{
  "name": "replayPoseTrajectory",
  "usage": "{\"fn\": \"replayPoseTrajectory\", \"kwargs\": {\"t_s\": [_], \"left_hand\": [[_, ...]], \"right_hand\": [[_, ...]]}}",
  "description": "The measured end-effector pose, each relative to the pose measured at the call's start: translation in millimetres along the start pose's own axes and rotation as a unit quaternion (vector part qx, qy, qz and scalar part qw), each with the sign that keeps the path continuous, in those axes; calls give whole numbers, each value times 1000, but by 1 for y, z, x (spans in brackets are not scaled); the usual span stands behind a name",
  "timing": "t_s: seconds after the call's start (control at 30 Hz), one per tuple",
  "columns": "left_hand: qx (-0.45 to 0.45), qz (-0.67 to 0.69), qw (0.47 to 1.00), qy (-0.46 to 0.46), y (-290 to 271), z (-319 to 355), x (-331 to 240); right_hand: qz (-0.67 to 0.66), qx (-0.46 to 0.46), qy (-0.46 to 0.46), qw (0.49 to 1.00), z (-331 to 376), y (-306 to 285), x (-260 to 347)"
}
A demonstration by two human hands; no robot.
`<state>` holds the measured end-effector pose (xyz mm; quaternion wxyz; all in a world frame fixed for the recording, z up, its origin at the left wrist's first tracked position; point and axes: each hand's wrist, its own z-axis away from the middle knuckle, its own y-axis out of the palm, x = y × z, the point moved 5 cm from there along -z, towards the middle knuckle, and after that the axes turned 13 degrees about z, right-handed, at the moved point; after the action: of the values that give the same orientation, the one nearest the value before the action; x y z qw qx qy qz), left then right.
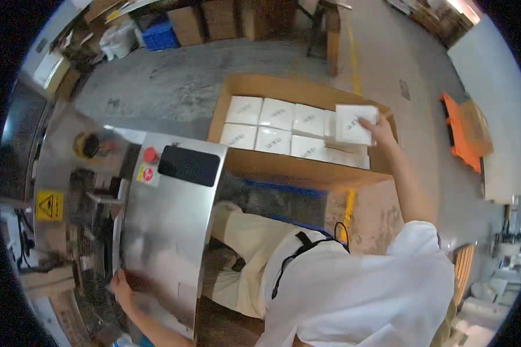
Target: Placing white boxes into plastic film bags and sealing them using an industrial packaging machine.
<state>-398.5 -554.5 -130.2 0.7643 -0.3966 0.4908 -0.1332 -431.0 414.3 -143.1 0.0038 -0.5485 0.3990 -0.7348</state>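
Head view, right hand [379,130] gripping white box [353,123]

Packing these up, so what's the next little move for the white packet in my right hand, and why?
Probably lower the white packet into the right end of the cardboard box. The right hand holds it just above that end, beside the rows of white packets already laid flat.
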Motion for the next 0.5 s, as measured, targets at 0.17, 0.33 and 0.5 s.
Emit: {"fn": "replayPoseTrajectory", "kwargs": {"t_s": [0.17,0.33,0.5], "left_hand": [[4,148,986,76,40,54,-73],[-33,113,990,73,5,143,-105],[-203,430,874,105,-113,245,1]], "right_hand": [[98,202,247,943,8,-54,-192],[298,437,167,832,24,42,-138],[533,349,-187,748,-11,70,-78]]}}
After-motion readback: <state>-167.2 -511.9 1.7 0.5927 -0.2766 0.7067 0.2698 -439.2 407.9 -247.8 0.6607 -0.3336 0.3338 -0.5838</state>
